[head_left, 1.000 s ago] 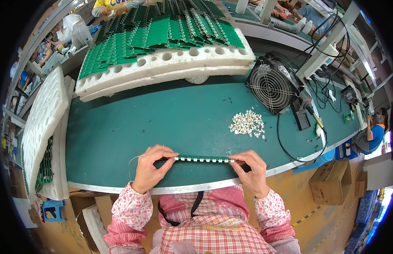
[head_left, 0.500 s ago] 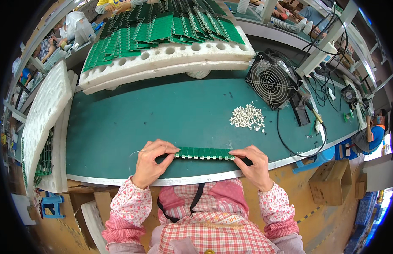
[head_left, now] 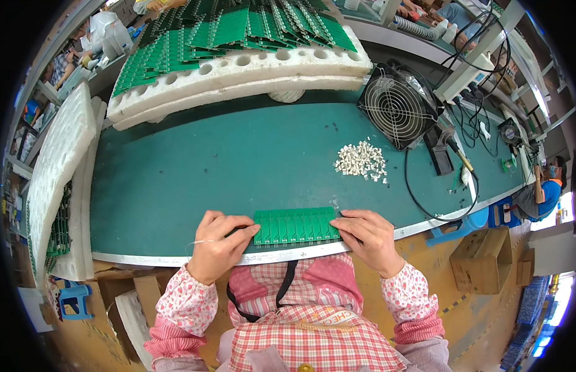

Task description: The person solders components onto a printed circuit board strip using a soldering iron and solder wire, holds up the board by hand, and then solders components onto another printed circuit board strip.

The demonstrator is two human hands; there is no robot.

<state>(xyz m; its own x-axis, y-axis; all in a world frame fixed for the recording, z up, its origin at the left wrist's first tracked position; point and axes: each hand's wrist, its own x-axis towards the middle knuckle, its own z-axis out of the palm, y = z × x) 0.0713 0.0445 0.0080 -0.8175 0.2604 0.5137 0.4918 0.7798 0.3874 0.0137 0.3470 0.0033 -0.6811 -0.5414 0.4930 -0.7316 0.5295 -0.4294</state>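
Note:
Near the front edge of the green mat, a green circuit board panel (head_left: 295, 227) of several narrow strips spans the gap between my hands, its broad face showing. My left hand (head_left: 221, 243) pinches its left end between thumb and fingers; a thin pale strand sticks out beside that wrist. At the other end, my right hand (head_left: 368, 239) grips the panel's right edge. A row of small pins or contacts lines the panel's near edge. Farther right on the mat lies a loose pile of small white connectors (head_left: 361, 160).
A white foam block (head_left: 238, 87) at the back bears many stacked green boards (head_left: 219, 31). Another foam slab (head_left: 61, 167) leans at left. On the right stand a black fan (head_left: 399, 105) and a soldering iron (head_left: 458, 152) with its looping cable. Other people sit around the far benches.
The panel has turned from edge-on to showing its broad green face, and it has come slightly nearer the mat's front edge. Both hands keep hold of its ends.

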